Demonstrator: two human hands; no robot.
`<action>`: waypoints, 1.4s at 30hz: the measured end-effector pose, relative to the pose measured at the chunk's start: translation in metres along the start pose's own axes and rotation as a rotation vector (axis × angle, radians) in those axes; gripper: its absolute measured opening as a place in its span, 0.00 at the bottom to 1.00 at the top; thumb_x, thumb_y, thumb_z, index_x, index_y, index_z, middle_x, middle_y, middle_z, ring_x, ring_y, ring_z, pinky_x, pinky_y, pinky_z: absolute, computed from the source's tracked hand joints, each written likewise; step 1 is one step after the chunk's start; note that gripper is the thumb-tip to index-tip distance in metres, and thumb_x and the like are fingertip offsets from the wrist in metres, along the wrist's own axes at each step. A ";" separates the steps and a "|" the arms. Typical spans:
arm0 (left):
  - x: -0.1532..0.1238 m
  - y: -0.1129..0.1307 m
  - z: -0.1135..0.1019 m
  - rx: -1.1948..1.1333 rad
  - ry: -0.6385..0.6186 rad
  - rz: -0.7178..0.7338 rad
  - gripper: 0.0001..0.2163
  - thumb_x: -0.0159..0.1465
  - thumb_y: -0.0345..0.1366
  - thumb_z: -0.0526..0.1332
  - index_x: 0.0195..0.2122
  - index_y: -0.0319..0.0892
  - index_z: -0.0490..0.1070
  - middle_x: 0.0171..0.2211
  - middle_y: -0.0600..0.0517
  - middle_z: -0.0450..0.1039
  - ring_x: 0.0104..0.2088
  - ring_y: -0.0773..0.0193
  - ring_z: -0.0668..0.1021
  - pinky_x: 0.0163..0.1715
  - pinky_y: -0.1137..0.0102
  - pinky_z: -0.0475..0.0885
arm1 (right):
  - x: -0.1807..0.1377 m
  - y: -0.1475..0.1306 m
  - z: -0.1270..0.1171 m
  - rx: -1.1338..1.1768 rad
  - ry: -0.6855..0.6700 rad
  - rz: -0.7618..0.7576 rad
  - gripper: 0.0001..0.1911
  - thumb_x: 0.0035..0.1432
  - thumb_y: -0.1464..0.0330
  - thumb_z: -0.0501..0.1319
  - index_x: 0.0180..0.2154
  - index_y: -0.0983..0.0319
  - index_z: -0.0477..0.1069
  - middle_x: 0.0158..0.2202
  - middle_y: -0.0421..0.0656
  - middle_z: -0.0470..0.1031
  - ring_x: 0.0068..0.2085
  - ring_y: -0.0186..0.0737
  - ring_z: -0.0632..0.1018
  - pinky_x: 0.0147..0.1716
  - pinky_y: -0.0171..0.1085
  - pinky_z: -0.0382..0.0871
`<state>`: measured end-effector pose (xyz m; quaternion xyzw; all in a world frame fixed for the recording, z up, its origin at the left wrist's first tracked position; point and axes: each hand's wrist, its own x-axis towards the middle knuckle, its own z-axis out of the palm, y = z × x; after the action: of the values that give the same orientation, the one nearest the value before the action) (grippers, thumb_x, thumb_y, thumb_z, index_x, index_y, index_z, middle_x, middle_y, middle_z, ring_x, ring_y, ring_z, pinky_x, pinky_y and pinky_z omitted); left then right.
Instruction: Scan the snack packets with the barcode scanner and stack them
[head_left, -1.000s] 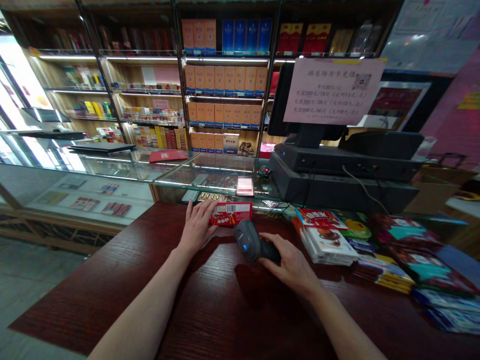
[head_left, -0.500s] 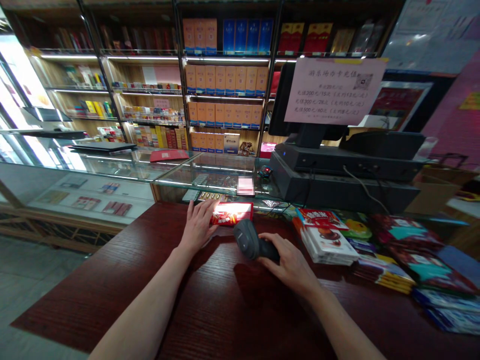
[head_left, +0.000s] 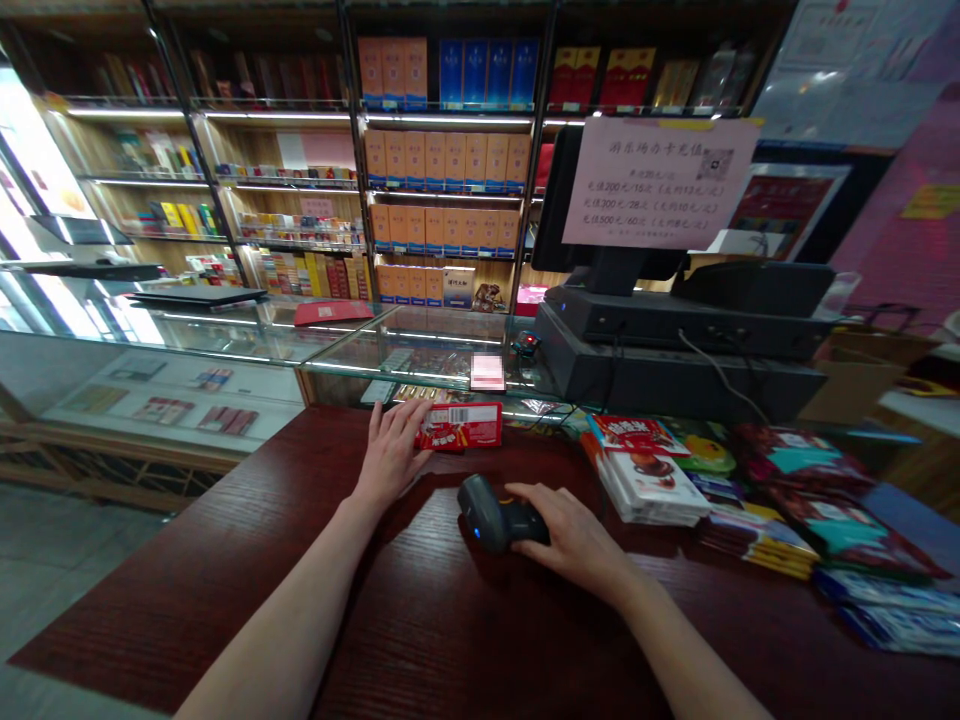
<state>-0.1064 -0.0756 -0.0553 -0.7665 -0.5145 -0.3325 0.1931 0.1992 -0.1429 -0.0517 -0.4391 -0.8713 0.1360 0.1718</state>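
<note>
On the dark wooden counter, a red snack packet lies with its barcode up. My left hand holds its left end, with the fingers over the top edge and the thumb near the lower edge; part of the packet is hidden under the hand. My right hand is wrapped around the handle of a dark grey barcode scanner. A blue light glows on the scanner, which is low over the counter, its head toward the left and apart from the packet.
Right of my right hand lie a stack of white boxes, a red packet, yellow-ended packs, brown bags and blue-white packs. Behind stand a glass display counter and a black cash-register terminal with a paper sign.
The scanner has come down and back toward me, turning slightly, and its blue light shows. The bright glare on the red packet is gone, leaving the barcode visible. My left hand stays on the packet.
</note>
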 end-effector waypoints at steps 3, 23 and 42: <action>-0.001 -0.001 0.000 -0.003 0.007 0.003 0.34 0.63 0.35 0.63 0.69 0.49 0.53 0.63 0.45 0.65 0.63 0.51 0.67 0.69 0.46 0.44 | -0.001 0.000 0.002 -0.013 -0.012 -0.026 0.28 0.58 0.63 0.64 0.60 0.54 0.63 0.58 0.47 0.73 0.56 0.50 0.74 0.57 0.50 0.62; 0.002 0.016 -0.003 -0.032 0.017 0.097 0.33 0.64 0.34 0.62 0.69 0.49 0.52 0.63 0.46 0.66 0.63 0.53 0.68 0.70 0.49 0.44 | 0.005 0.012 0.000 0.427 0.279 0.166 0.24 0.68 0.57 0.53 0.62 0.57 0.64 0.56 0.49 0.73 0.56 0.45 0.75 0.58 0.47 0.67; 0.003 0.039 0.004 -0.073 -0.016 0.183 0.29 0.65 0.36 0.62 0.67 0.49 0.56 0.63 0.46 0.65 0.63 0.54 0.68 0.70 0.50 0.46 | 0.020 0.024 0.018 0.783 0.487 0.255 0.33 0.61 0.59 0.59 0.66 0.58 0.60 0.56 0.50 0.67 0.53 0.44 0.76 0.56 0.45 0.71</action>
<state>-0.0688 -0.0868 -0.0543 -0.8194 -0.4315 -0.3259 0.1903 0.1978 -0.1139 -0.0736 -0.4639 -0.6281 0.3672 0.5054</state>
